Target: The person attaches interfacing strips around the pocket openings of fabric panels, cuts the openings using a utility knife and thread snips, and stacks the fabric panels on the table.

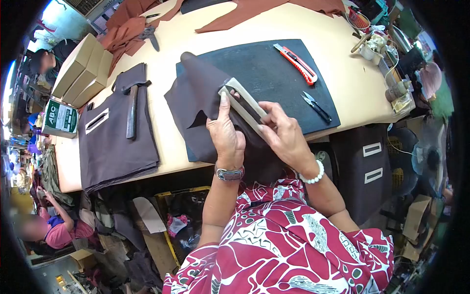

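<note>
Head view: brown cloth [196,90] and its pale frame [249,98] held up over the mat [259,63]
Left hand [227,139] and right hand [285,132] have fingers clamped on opposite ends of the frame, perhaps to steady it above the worktop [345,73]; the cutter [297,65] lies aside, seemingly within reach

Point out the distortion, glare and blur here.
In the head view, fisheye bending and black rounded borders, the table edge bowed; in the head view, washed-out brightness along the left edge; in the head view, left hand and right hand fairly crisp, person in pink partly blurred.
</note>
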{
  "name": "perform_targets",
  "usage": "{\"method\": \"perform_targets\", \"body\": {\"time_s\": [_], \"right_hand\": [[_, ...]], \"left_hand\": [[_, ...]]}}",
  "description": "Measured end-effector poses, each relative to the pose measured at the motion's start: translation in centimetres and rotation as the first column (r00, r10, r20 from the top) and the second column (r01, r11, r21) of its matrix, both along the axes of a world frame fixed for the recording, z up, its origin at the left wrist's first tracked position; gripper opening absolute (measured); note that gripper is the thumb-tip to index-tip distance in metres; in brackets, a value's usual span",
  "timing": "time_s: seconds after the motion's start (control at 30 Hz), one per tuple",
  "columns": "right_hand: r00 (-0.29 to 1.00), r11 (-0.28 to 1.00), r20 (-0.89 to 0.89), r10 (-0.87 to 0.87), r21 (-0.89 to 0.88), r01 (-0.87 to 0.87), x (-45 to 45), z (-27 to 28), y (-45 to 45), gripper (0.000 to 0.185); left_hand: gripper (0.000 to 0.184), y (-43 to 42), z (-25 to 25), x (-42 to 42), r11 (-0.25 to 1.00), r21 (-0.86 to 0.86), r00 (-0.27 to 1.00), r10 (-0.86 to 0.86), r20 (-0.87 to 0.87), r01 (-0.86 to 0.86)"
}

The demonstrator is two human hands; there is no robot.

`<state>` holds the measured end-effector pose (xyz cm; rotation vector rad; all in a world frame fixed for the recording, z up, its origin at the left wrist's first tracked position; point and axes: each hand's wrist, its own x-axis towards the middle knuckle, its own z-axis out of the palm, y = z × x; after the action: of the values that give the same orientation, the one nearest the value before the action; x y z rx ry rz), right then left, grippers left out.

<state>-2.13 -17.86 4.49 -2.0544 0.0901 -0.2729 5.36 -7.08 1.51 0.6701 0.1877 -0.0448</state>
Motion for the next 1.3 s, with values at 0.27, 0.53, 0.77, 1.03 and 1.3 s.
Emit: {"method": "perform_targets", "body": {"time_s": [0.27,0.53,0.77,1.03,1.3], "right_hand": [[0.976,0.912,0.067,0.209,-0.373,-0.17,0.9,-0.9,-4.6,0.051],[0.938,0.892,0.153,0.312,-0.387,-0.234,1.3,-3.6,-5.4,0.055],[0.961,0.917,0.201,0.189,-0.386,-0.1,0.9,-4.5,-5.2,0.054],[0.885,0.777,0.334,0.323,-0.628,-0.047,-0.5,-4.7,-6.4,0.039],[0.998,0.994,-0.034,-0.061,-0.092,0.057,-0.2,-2.9,-4.7,0.032]], "left_hand": [[0.022,5.9,-2.1,-5.3,0.863,0.405,0.952,-0.258,-0.163,0.303],[0.019,3.7,3.1,0.4,0.159,0.881,0.401,-0.844,0.356,-0.446],[0.016,2.3,0.9,6.3,-0.05,0.993,0.2,-0.979,-0.028,-0.106],[0.015,5.0,-1.4,5.8,0.157,0.955,0.295,-0.927,0.23,-0.252],[0.015,5.2,-1.9,5.8,0.209,0.9,0.242,-0.918,0.316,-0.383]]}}
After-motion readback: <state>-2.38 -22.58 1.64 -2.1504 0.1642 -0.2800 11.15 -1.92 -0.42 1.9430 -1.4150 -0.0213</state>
